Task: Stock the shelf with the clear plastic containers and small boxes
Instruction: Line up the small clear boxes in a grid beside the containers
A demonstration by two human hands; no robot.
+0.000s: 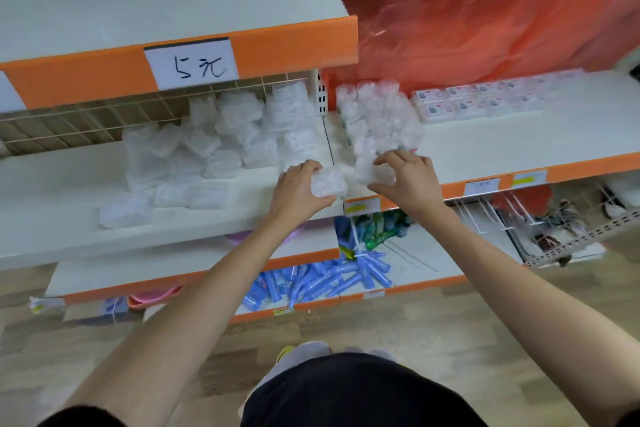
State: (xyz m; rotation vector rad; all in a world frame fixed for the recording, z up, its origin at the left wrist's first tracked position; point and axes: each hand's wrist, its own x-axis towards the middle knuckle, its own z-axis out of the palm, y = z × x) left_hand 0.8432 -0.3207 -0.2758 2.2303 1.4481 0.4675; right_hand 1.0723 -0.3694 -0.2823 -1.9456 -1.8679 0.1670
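Here, left grip (298, 185) curled round clear container (329, 184) at shelf (242, 215) front edge; right grip (410, 180) clasped neighbouring container (372, 173) against stacked pile (377, 121). Likely hazard: slick plastic slipping, pile toppling off edge.

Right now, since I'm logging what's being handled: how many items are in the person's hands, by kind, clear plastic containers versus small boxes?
Clear plastic containers in hand: 2 (left-hand container gripped by the left hand, right-hand container by the right hand)
Small boxes in hand: 0 (the small boxes lie at the back of the right shelf)
Total in hand: 2
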